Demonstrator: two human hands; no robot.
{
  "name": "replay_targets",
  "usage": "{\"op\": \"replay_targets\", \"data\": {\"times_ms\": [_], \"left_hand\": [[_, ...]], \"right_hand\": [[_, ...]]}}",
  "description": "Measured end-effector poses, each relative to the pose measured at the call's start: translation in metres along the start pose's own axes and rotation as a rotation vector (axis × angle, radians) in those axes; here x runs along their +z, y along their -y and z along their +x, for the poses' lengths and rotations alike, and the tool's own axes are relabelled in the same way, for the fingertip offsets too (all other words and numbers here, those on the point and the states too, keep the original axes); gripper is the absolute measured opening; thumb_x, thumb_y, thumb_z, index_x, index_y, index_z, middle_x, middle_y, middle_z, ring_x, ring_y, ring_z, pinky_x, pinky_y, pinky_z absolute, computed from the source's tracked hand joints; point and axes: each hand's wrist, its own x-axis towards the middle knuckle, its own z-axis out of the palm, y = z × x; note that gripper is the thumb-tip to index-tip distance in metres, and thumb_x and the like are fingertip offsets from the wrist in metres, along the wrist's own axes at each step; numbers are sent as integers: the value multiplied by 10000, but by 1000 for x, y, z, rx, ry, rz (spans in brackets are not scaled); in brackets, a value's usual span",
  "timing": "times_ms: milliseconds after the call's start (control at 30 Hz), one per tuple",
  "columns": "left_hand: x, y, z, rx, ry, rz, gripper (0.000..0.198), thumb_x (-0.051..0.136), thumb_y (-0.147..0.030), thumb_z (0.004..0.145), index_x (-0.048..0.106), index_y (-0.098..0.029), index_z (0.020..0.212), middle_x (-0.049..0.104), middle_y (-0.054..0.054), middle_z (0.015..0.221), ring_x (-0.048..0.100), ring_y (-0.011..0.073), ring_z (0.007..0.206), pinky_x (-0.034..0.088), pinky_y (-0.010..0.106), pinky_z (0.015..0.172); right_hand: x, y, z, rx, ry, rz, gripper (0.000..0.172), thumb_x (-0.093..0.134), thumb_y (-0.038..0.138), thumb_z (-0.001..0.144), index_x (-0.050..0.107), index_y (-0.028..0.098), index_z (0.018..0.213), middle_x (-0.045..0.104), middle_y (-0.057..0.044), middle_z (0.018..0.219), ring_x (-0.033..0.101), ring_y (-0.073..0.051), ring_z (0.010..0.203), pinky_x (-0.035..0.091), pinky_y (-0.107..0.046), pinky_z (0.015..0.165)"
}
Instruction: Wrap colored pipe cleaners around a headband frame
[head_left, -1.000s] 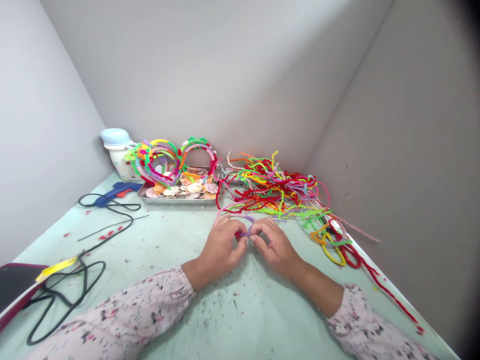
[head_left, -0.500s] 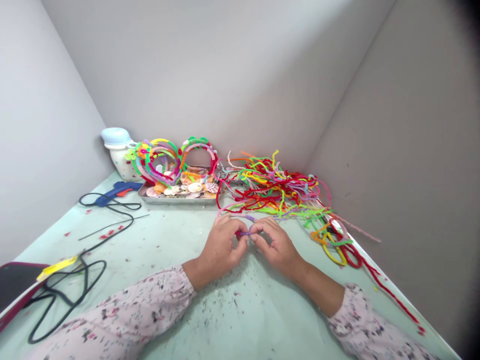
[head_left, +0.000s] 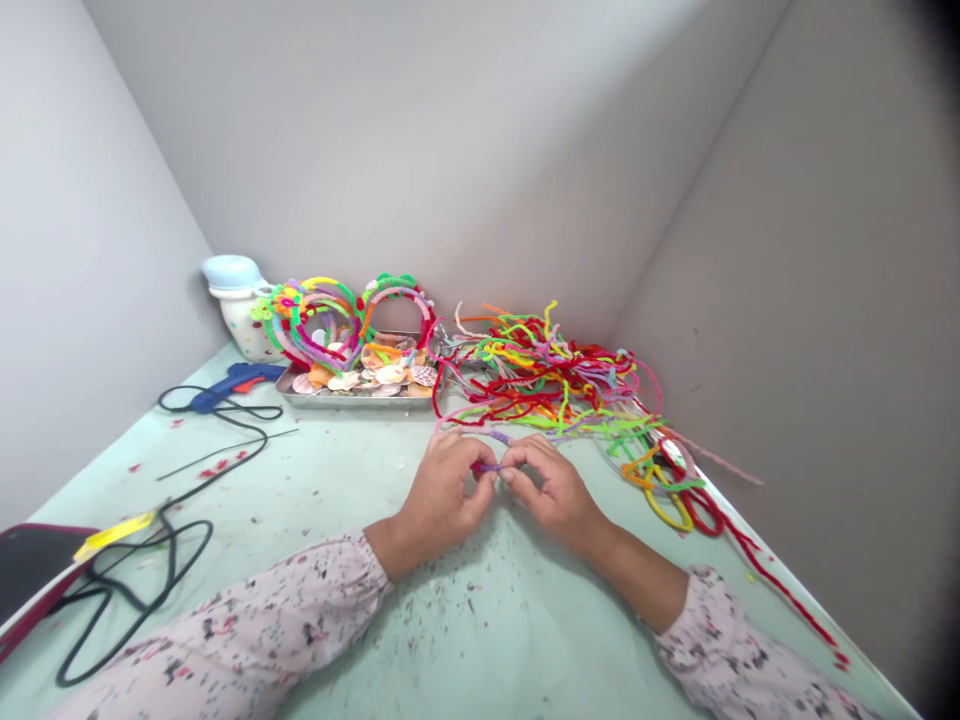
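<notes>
Between my two hands, over the middle of the table, is a thin purple pipe cleaner (head_left: 490, 467). My left hand (head_left: 448, 485) pinches it, and a bit of magenta shows by its fingers. Thumb and forefinger of my right hand (head_left: 553, 492) close on its other end. Just past the fingertips runs an arc with a purple wrapped stretch (head_left: 499, 437); whether it joins the held piece I cannot tell. A tangled heap of coloured pipe cleaners (head_left: 547, 370) lies behind my hands. Left of the heap, headbands wrapped in pipe cleaners (head_left: 321, 322) stand on a metal tray (head_left: 352, 402) of seashells (head_left: 390, 375).
A blue glue gun (head_left: 225, 388) with a black cord (head_left: 259, 450) lies at the left. Behind it stands a white jar with a light blue lid (head_left: 244, 305). A dark red-edged object (head_left: 45, 570) is at the near left. Red pipe cleaners (head_left: 787, 590) trail along the right edge.
</notes>
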Motion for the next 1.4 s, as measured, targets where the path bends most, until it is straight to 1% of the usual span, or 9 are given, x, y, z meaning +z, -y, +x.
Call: {"op": "replay_targets", "data": {"times_ms": [233, 600, 767, 1000, 1233, 1400], "left_hand": [[0, -1, 0, -11, -24, -14, 44, 529, -164, 804, 547, -180, 842, 571, 22, 782, 504, 182, 796, 381, 343, 785], [0, 0, -1, -6, -3, -3, 58, 526, -155, 796, 552, -183, 839, 579, 24, 776, 505, 186, 792, 386, 349, 788], [0, -1, -1, 5, 1, -5, 56, 515, -157, 798, 554, -185, 828, 579, 23, 777, 510, 186, 797, 388, 349, 793], [0, -2, -1, 3, 7, -7, 54, 512, -166, 807, 552, -189, 836, 572, 22, 784, 509, 187, 803, 390, 352, 795], [0, 0, 0, -9, -18, -7, 64, 523, -159, 801, 554, -186, 849, 586, 25, 795, 512, 186, 803, 396, 351, 788], [-1, 0, 0, -8, -13, -12, 60, 526, -158, 801, 552, -182, 849, 581, 25, 795, 507, 184, 803, 392, 347, 790]], "right_hand": [[0, 0, -1, 2, -27, 2, 89, 511, 254, 898, 591, 215, 887, 582, -36, 871, 519, -200, 891, 407, -355, 820], [-1, 4, 1, 13, 47, 16, 127, 464, 249, 922, 540, 213, 828, 547, -20, 847, 490, -185, 876, 391, -338, 822], [0, 1, 1, 26, 71, 10, 155, 429, 264, 934, 524, 209, 824, 525, -17, 829, 478, -180, 849, 390, -336, 810], [0, 1, 0, 30, 69, 4, 186, 409, 281, 936, 517, 210, 803, 519, -18, 801, 483, -182, 821, 402, -335, 789], [-1, 2, 1, 17, 15, -4, 160, 443, 269, 926, 568, 213, 843, 570, -30, 834, 508, -193, 858, 399, -353, 812], [-1, 1, 1, 20, 15, -18, 178, 440, 274, 929, 586, 214, 846, 572, -24, 817, 515, -193, 848, 395, -348, 809]]}}
